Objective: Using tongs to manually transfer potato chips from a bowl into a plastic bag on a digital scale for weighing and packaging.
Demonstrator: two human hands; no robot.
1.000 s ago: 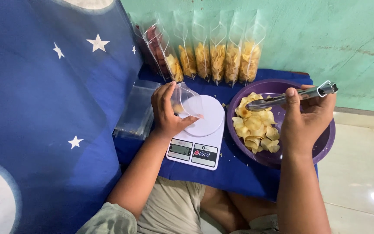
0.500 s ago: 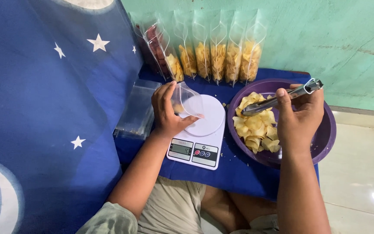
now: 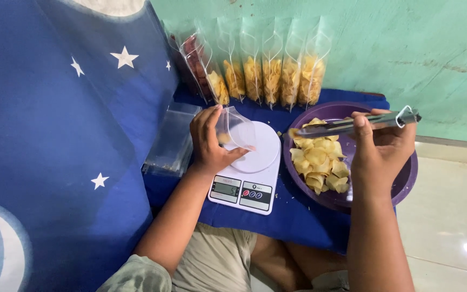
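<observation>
Head view, read from left to right. A blue cloth with white stars and moons [image 3: 55,135] hangs at the far left; beside it a stack of empty clear bags [image 3: 171,141] lies on the blue-covered table [image 3: 293,216]. The left hand [image 3: 207,141] is curled around a clear plastic pouch [image 3: 234,128], thumb on its near side and fingers on the far side, holding its mouth open and tilted toward the right; a few chips sit in its lower corner. The pouch hangs over the round platform of a white digital kitchen scale [image 3: 249,167], whose display and buttons face the person. Behind, a row of filled clear pouches [image 3: 260,70] stands upright against the green wall. To the right, a purple bowl [image 3: 406,178] holds a heap of pale yellow chips [image 3: 319,162]. The right hand [image 3: 382,148], over the bowl, is clenched on metal tongs [image 3: 352,125], lying nearly level with their tips pointing left toward the pouch. The tips are squeezed together on a small chip just above the bowl's left rim.
</observation>
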